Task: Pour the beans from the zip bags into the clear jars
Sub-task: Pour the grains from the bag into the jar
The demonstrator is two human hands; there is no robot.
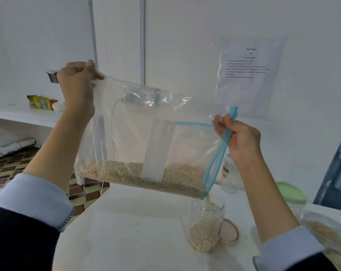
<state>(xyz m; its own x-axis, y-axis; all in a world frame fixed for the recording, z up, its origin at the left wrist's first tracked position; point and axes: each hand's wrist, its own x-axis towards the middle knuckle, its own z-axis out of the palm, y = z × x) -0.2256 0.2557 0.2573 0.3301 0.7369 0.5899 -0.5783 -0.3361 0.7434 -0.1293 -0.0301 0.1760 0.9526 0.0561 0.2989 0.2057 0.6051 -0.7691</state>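
A large clear zip bag (130,126) with a blue zip strip hangs tilted above the white table (126,227). My left hand (77,85) pinches its raised bottom corner. My right hand (240,139) grips the blue zip edge lower down. Pale beans (126,173) lie along the bag's low side and stream out of its lowest corner into an open clear jar (206,222), which stands on the table about a third full.
A pinkish lid (231,233) lies beside the jar. Behind stand a clear jar with a green lid (292,194) and another clear container (229,173). A second bag of beans (330,237) lies at the right edge. An instruction sheet (248,75) hangs on the wall.
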